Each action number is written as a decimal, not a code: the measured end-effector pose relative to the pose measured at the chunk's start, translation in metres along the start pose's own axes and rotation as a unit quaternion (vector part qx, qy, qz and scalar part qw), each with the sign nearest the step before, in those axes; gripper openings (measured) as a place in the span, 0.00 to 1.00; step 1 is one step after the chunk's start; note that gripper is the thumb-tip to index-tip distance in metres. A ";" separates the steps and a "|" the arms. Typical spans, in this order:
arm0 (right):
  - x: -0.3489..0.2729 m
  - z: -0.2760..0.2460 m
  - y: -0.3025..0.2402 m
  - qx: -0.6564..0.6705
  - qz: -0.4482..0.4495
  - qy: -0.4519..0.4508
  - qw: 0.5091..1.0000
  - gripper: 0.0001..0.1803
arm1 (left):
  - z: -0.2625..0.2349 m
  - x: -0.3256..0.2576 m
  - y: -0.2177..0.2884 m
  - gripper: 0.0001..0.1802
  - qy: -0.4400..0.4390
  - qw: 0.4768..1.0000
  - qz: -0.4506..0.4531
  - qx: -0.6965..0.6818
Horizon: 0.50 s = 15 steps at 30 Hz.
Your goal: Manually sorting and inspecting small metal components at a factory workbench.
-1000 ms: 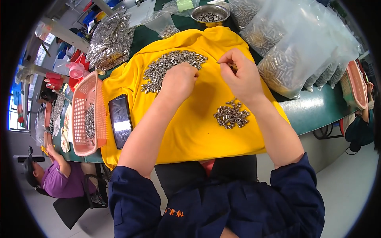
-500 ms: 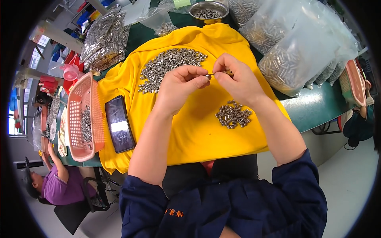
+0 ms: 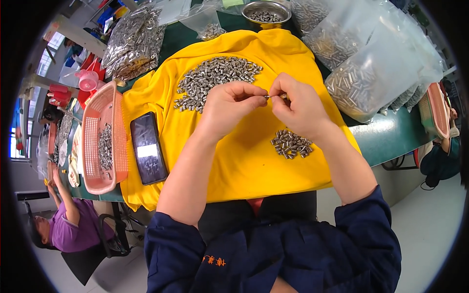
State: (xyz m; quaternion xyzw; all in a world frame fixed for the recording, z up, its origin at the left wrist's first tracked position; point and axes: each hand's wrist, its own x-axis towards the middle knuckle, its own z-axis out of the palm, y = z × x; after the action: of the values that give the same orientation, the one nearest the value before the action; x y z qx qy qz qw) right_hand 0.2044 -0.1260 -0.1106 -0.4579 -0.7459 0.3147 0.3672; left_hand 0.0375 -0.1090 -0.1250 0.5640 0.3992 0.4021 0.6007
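Note:
Above the yellow cloth [image 3: 234, 171], my two hands meet fingertip to fingertip. Thumb and forefinger of my left hand [image 3: 227, 107] pinch a small metal cylinder, mostly hidden by the fingers. My right hand [image 3: 304, 108] is closed on a thin rod-like tool [image 3: 268, 96], whose tip reaches the left fingertips; a brass-coloured part shows between the right fingers. Whether the tip sits inside the cylinder I cannot tell. Beyond my left hand spreads a large pile of short metal cylinders [image 3: 215, 75]. A smaller pile of cylinders [image 3: 291, 144] lies below my right hand.
Left of the cloth stands a pink basket [image 3: 121, 141] with metal pieces, beside a black phone [image 3: 148, 149]. Bags of metal parts [image 3: 354, 88] crowd the far right, others [image 3: 134, 44] the far left. A steel bowl [image 3: 266, 15] sits behind. A person in purple [image 3: 80, 227] works at left.
My hands have drawn slightly closer together, and less of the rod and cylinder shows between them. The whole view has shifted a little. Both piles look much the same.

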 end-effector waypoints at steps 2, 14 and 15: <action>0.001 0.007 0.005 -0.040 -0.051 0.047 0.997 0.03 | 0.002 0.000 0.000 0.06 0.013 0.999 0.013 0.027; 0.004 -0.003 0.018 0.276 0.118 0.043 0.953 0.01 | -0.002 0.002 -0.006 0.08 0.040 0.988 0.066 0.132; 0.003 -0.002 0.017 0.276 0.118 0.045 0.953 0.01 | -0.001 0.003 -0.008 0.08 0.048 0.979 0.124 0.153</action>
State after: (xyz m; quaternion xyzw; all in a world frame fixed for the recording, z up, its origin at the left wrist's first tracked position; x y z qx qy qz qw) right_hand 0.2130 -0.1162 -0.1219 -0.4370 -0.5539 0.5282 0.4725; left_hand 0.0379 -0.1064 -0.1331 0.6747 0.4111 0.4342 0.4327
